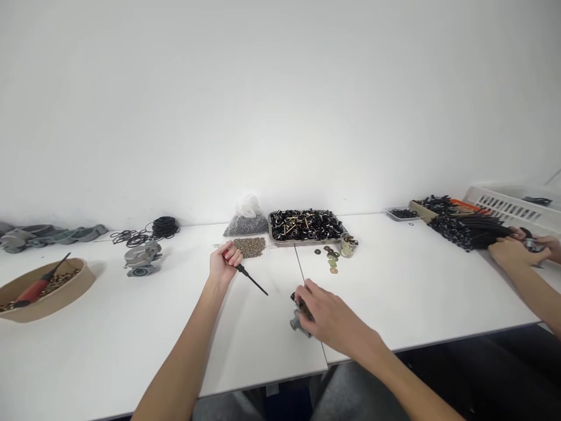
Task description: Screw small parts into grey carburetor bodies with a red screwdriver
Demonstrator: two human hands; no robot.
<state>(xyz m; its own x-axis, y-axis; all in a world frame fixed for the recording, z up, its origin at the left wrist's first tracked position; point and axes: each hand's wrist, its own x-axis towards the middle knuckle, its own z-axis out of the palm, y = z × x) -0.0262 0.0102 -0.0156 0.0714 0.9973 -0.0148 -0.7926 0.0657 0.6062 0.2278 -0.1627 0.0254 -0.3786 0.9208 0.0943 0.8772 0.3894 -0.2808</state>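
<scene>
Gripped by its red handle in the left hand (226,262), a screwdriver (252,279) slants out in front of the left end of the black-parts tray (307,242); the fingers are wrapped about that handle; the right hand (324,313) is curled over a grey metal part (296,323), nearer the person than the tray, seemingly pinching it, though blur hides the exact hold.

Well left of the tray, a second screwdriver (37,289) leans in a bowl (65,305); a bumped handle could tip it out; just left of the tray, a pile of small brass-coloured bits (252,248) lies beside the left hand, whose knuckles could scatter it; in front of the tray, the screwdriver tip points toward the right hand, and a slip could jab it; by the tray's right end, a wide sweep could strew the washers (332,260) or topple the cup (348,248).

Left of the tray, white tabletop (153,339) gives the left forearm room; before the tray, a seam (300,266) runs to the near edge, where a dropped part could roll off; well right of the tray, black hoses (473,231) and a co-worker's hand (511,251) limit reach.
</scene>
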